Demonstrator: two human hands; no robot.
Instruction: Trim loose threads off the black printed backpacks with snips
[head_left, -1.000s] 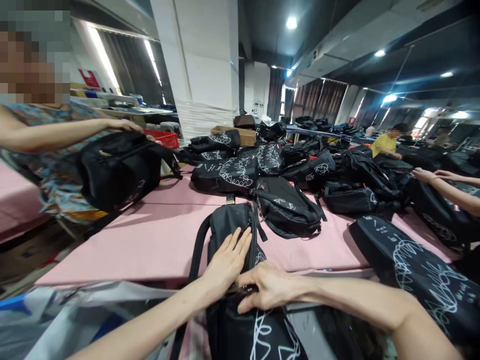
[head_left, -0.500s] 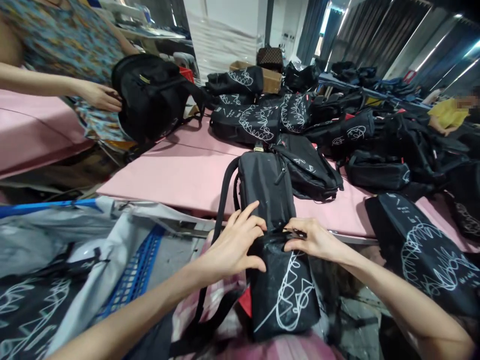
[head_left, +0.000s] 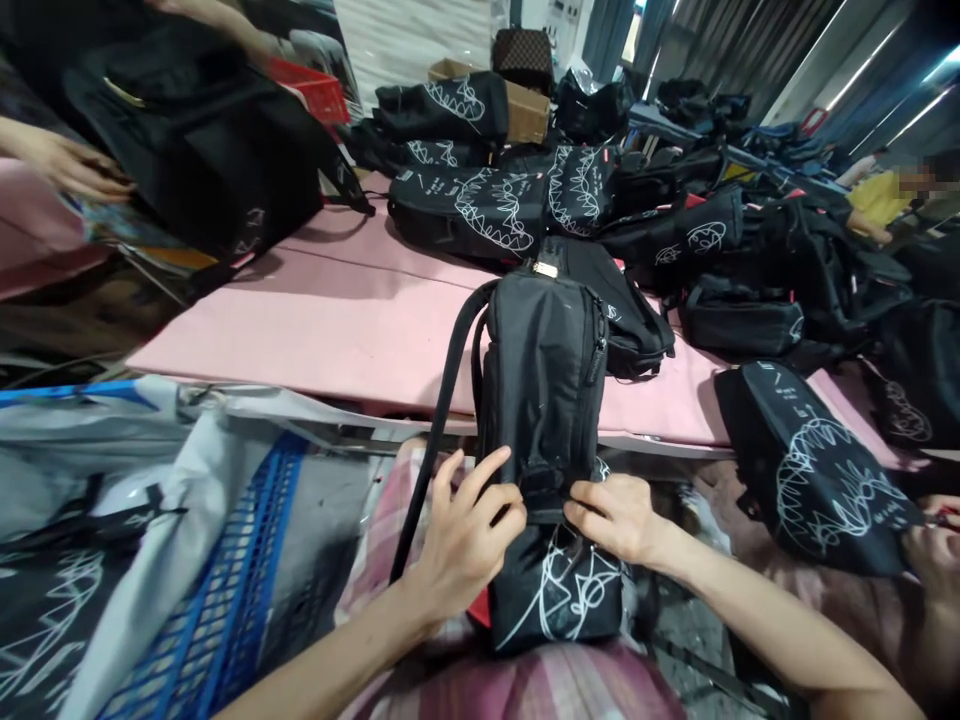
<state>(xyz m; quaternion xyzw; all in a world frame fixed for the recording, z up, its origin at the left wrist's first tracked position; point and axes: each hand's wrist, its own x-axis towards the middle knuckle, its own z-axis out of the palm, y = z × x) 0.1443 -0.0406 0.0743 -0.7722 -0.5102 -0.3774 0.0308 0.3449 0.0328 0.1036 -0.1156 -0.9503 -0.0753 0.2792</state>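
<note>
A black backpack (head_left: 544,350) lies from the pink table down onto my lap, its lower part printed with white scribbles (head_left: 574,595). My left hand (head_left: 472,525) is at the left side of a folded edge across the middle; thumb and bent fingers grip the fabric there while other fingers stick out. On the opposite side of that edge, my right hand (head_left: 615,515) pinches the backpack between thumb and curled fingers. A zipper (head_left: 600,340) runs along the right side. One black strap (head_left: 442,420) hangs at the left.
More printed black bags (head_left: 487,215) crowd the pink table (head_left: 300,320). At left, a co-worker's hand (head_left: 82,170) holds a black backpack (head_left: 202,130). Another person's hand (head_left: 937,550) touches a printed bag (head_left: 832,480) at right. A blue crate (head_left: 225,580) stands lower left.
The backpack's upper part has tipped toward me, and the folded edge now covers more of the scribbled part. Both hands have moved slightly down. The co-worker's backpack has shifted left in view.
</note>
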